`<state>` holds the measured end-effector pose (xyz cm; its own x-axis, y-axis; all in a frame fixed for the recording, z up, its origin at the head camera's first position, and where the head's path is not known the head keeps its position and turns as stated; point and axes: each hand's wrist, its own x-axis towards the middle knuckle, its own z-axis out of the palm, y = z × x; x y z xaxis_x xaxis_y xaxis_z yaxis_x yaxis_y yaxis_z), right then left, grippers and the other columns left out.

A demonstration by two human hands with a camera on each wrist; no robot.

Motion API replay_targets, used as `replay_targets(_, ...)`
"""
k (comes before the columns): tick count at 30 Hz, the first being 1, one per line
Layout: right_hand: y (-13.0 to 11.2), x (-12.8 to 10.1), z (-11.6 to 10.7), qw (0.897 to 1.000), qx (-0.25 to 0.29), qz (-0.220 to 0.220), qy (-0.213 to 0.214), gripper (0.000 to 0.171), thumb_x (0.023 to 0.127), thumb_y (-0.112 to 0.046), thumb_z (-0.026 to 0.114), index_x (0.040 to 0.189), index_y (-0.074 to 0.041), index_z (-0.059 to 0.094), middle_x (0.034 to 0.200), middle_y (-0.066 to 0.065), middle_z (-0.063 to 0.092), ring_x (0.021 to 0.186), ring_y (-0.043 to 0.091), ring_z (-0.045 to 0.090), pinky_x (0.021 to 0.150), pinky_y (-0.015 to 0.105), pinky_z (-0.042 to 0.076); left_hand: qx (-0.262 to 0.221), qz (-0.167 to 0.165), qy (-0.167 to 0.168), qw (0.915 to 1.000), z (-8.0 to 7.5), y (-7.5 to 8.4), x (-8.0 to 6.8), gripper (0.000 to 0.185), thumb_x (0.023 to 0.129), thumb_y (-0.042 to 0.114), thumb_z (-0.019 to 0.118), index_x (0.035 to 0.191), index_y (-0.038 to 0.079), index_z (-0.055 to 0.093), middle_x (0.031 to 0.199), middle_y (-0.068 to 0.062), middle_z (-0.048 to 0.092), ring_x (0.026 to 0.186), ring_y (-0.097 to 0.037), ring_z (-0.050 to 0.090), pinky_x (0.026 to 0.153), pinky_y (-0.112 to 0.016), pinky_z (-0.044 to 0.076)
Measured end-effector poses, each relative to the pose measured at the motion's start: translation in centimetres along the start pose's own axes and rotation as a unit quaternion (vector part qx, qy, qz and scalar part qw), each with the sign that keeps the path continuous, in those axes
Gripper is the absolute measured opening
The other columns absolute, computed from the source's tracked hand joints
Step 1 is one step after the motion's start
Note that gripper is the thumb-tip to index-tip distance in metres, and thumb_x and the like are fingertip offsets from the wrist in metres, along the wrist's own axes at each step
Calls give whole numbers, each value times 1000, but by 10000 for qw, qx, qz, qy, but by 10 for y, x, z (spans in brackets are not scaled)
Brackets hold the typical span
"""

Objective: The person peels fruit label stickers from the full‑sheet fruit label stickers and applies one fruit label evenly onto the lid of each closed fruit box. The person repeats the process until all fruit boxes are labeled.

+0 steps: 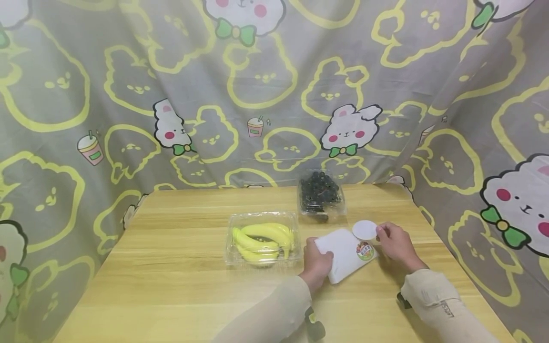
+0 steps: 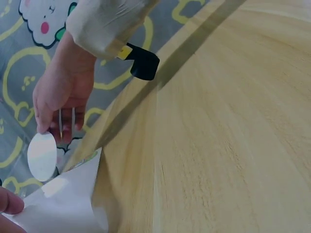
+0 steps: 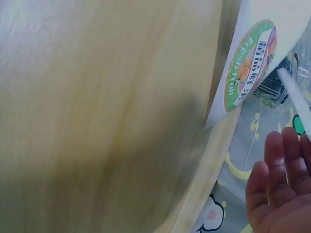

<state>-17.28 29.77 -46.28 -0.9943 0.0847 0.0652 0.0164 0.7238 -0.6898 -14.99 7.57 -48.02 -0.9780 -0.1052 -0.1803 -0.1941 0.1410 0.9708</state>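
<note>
A white sticker sheet lies on the wooden table, with one round green and orange label near its right end. My left hand grips the sheet's left edge. My right hand pinches a round white sticker just above the sheet's far right corner. In the left wrist view, the right hand's fingers hold the white sticker by its top, over the sheet. The right wrist view shows the label on the sheet and my right hand's palm.
A clear clamshell box of bananas sits left of the sheet. A clear box of dark berries stands behind it, near the back edge. Patterned cloth hangs round the table on three sides.
</note>
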Motion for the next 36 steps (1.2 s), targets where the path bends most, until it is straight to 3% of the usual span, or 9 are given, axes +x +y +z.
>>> replay_targets(4,0,1,0,9999,-25,7,169,33,104,-18,38,106,8,58,91,17,66,84,30,61,68,34,48,-52,53,30,10000,1,0,0,40,78,-7,66,112,3,50,99,-9,52,91,-26,56,83,-42,52)
replay_targets(12,3,1,0,9994,16,-30,339,32,104,-18,39,104,8,59,87,16,66,79,27,59,63,30,46,-357,-115,142,9992,1,-1,0,60,76,-9,65,128,5,38,102,-14,49,90,-27,57,83,-41,53)
replay_targets(20,3,2,3,9996,154,75,246,32,105,-21,37,98,2,57,81,10,62,68,20,51,53,29,44,-248,-70,54,9997,2,-3,0,45,79,-6,67,113,10,43,97,-12,49,86,-24,56,76,-37,54)
replay_targets(36,-2,0,8,9995,221,176,154,32,105,-22,35,99,2,56,81,10,59,69,20,50,51,27,44,132,-261,225,9993,3,-2,-3,51,76,-2,70,118,9,44,100,-13,48,91,-29,54,87,-46,50)
